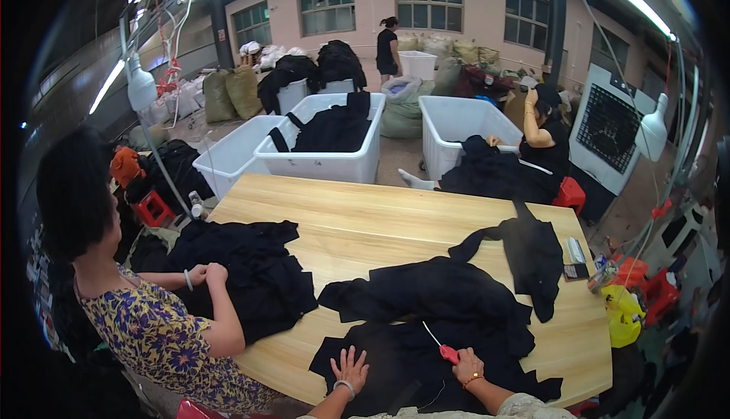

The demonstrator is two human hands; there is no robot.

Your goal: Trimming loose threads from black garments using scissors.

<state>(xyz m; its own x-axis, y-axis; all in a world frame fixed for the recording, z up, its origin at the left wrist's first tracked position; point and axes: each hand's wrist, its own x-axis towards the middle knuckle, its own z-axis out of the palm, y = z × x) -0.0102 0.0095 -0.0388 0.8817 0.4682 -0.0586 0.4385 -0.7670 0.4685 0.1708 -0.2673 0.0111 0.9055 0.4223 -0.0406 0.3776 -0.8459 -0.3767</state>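
Observation:
My left hand point(350, 369) lies palm down on a dark garment point(395, 352) at the table's near edge, its fingers spread. My right hand point(468, 369), over the same garment, is closed round a red-handled tool point(449, 353). A thin, pale, straight shaft points from the handle toward the far left; its exact kind is too small to tell. Near my hands a loose light thread point(435, 394) lies on the cloth. Just beyond is another dark garment point(426, 290), folded in a long heap, and a third one point(530, 255) spreads out at the right.
A co-worker in a flowered dress point(163, 335) handles dark clothing point(247, 274) at the wooden table's point(342, 214) left. White bins point(319, 162) stand beyond the far edge. Another person sits at the far right with dark cloth. A yellow bag point(623, 314) hangs by the right edge.

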